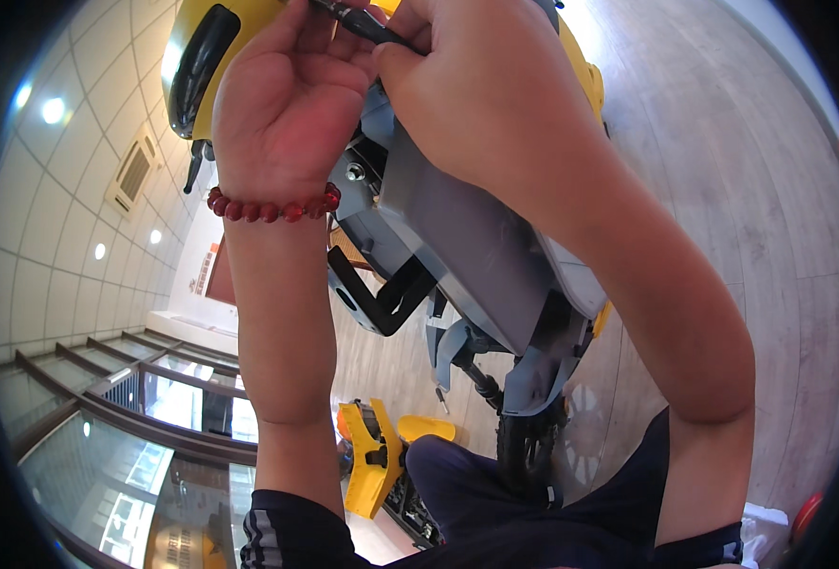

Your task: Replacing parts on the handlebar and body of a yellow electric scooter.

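Hands were up at the top of the picture, both working on a yellow-and-grey electric scooter (pixel 476 237) that looked tipped over in this bent view. And there it was: the right hand (pixel 481 90) had its fingers curled together around a slim black tool shaft (pixel 358 19), pinched near the tip, most likely so the point could be steered finely into the grey plastic body panel (pixel 457 228). The left hand (pixel 287 104), a red bead bracelet (pixel 273 207) on its wrist, was cupped with the palm toward the camera and the fingers bent in beside the tool, seemingly bracing it; whether it actually clamped anything, I could not tell, since the fingertips ran out of the frame. Just beneath the left wrist, a small silver bolt (pixel 354 172) showed on the scooter's frame, close to the tool but apart from it. Lower down, a black bracket (pixel 382 299) stuck out from the frame, and the black front wheel (pixel 528 446) sat near the person's dark trousers. Loose yellow body panels (pixel 377 455) lay on the pale wooden floor (pixel 723 190), well apart from the hands.
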### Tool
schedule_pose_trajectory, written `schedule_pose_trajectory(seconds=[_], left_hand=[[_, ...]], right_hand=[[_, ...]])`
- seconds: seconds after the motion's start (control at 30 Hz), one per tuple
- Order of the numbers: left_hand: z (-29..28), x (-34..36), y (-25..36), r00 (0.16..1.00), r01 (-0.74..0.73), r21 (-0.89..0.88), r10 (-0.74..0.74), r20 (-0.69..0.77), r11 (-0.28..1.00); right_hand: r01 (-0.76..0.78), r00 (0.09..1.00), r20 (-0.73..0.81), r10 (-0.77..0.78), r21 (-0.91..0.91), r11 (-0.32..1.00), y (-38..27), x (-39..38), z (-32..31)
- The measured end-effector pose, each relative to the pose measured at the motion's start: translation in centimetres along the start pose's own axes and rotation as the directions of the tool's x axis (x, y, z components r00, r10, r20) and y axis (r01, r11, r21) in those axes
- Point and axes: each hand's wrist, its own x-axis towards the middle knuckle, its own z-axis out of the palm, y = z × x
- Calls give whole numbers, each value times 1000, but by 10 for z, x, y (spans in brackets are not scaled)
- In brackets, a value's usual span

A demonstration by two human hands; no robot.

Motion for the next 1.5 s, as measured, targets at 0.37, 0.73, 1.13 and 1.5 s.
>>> schedule_pose_trajectory(seconds=[0.37, 0.73, 1.13, 1.5], left_hand=[[4, -5, 11, 951, 217, -34, -204, 231, 976], [-31, -21, 63, 654, -394, 899, 628, 422, -193], [-34, 32, 78, 746, -321, 890, 492, 449, -325], [-31, 30, 75, 736, -354, 863, 462, 494, -360]], right_hand=[[64, 996, -71, -54, 136, 989, 10, 8, 21], [45, 999, 13, -46, 103, 994, 33, 1, 16], [50, 995, 71, -73, 276, 960, 61, 4, 46], [31, 994, 90, -69, 369, 929, 68, 1, 62]])
